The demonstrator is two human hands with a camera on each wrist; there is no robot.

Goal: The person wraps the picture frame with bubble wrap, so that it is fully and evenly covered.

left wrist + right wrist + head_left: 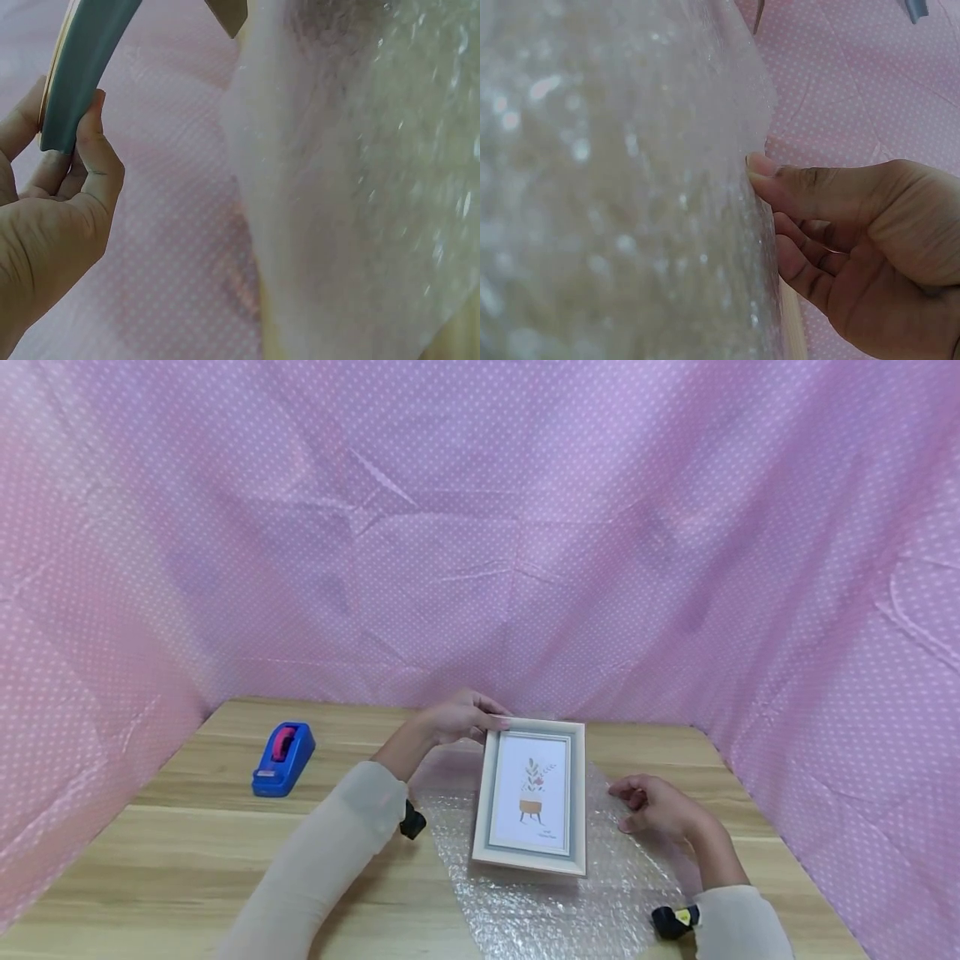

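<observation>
My left hand [459, 720] grips a cream-edged picture frame [534, 793] by its upper left corner, thumb on the front face. The frame is raised and tilted, with its print of a potted plant facing me. In the left wrist view, its blue-grey edge [86, 71] sits between thumb and fingers [97, 154]. Under and behind it spreads a sheet of clear bubble wrap [555, 918]. At the sheet's right edge, my right hand [663, 810] pinches the plastic, seen closely in the right wrist view, where the wrap [630, 195] fills the left side.
A blue tape dispenser [281, 760] with a pink roll [282, 743] stands at the left on the wooden table [187, 860]. Pink dotted cloth [480, 543] hangs around the table's back and sides. Black wrist cameras [411, 820] sit on both wrists.
</observation>
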